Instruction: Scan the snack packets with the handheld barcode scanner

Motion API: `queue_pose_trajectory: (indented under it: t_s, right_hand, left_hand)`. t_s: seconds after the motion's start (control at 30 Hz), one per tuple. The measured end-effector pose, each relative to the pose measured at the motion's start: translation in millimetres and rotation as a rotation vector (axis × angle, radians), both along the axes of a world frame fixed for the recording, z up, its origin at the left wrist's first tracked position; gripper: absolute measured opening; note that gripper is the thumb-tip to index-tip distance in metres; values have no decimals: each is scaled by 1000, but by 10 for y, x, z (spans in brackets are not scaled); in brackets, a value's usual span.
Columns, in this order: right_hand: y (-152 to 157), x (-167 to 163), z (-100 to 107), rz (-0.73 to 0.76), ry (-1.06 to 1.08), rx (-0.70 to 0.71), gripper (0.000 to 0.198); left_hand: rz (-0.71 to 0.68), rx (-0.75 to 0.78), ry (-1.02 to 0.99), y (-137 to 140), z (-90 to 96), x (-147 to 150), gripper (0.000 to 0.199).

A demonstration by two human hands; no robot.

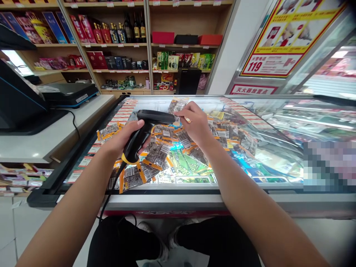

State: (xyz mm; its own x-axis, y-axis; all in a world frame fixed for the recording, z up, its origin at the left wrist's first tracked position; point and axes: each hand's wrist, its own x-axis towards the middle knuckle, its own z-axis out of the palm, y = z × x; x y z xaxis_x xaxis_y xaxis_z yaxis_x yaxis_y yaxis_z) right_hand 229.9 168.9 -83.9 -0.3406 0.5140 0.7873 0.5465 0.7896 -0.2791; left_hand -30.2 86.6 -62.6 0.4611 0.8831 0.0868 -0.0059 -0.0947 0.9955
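My left hand (125,137) is wrapped round the handle of a black and yellow barcode scanner (135,142), its head pointing right. From the scanner's base a black cable runs down over the freezer's front edge. Just past the scanner's nose, my right hand (194,120) pinches a small clear snack packet (178,105) with dark contents, held up above the glass. Many similar packets with orange edges (158,152) lie spread on the glass top under both hands, some overlapping.
The glass-topped chest freezer (178,200) has a raised dark rim on the left. Left of it stands a counter (61,133) with a scale (69,94) and a dark monitor-like device (19,89). Stocked shelves (114,44) line the back; a 119 poster (272,55) hangs at right.
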Motion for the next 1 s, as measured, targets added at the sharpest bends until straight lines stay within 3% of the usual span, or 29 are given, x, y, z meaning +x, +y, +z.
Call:
queue_pose_trajectory:
  t_s: [0.47,1.0]
  right_hand:
    - [62,36,-60,-38,2,11,27]
    - [56,38,-38,-41,5,34,30]
  left_hand:
    - [-52,26,1,-40,1,104,48]
    - [13,56,17,-48,23,102,54]
